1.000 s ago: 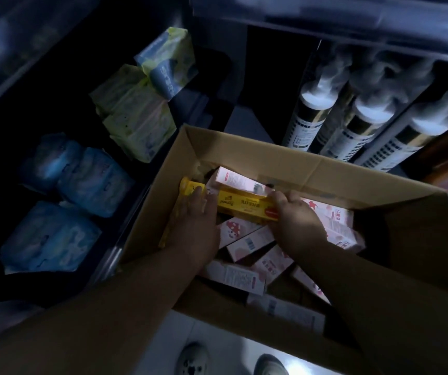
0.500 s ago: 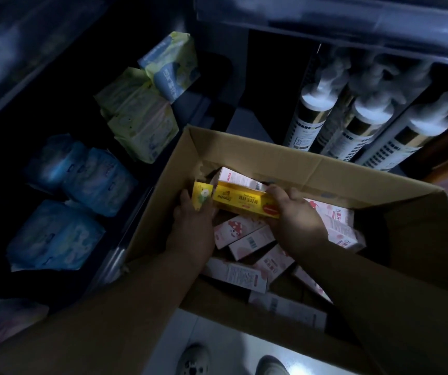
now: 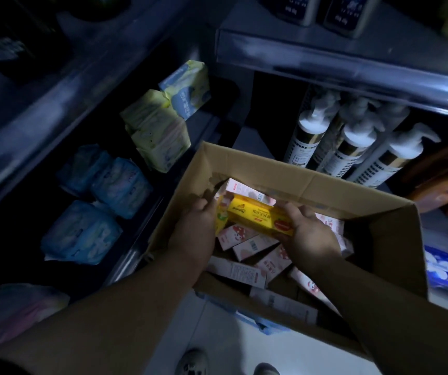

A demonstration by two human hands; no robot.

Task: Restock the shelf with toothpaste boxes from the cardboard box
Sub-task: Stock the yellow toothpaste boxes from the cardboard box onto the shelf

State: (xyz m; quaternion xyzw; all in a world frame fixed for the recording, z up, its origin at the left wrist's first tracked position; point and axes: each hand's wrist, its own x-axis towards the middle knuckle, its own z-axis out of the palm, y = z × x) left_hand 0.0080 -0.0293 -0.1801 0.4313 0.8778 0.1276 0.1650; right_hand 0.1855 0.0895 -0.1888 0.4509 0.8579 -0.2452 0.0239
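dim aisle, pale floor [image 3: 217,334] | cardboard box [image 3: 271,169] | both hands' fingers clasp yellow toothpaste box [image 3: 258,215]: left hand [image 3: 193,228], right hand [image 3: 312,231]

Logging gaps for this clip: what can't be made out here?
Head view only:
- Print on the yellow box: too small and dim.
- Its ends: covered by the left hand and right hand.
- Carton bottom: hidden under pink boxes.
- Target shelf spot: not identifiable; the shelves are dark.

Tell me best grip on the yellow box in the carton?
By its two short ends, from above. The yellow box lies flat and lengthwise atop the pink boxes; the left hand and right hand already bracket those ends.
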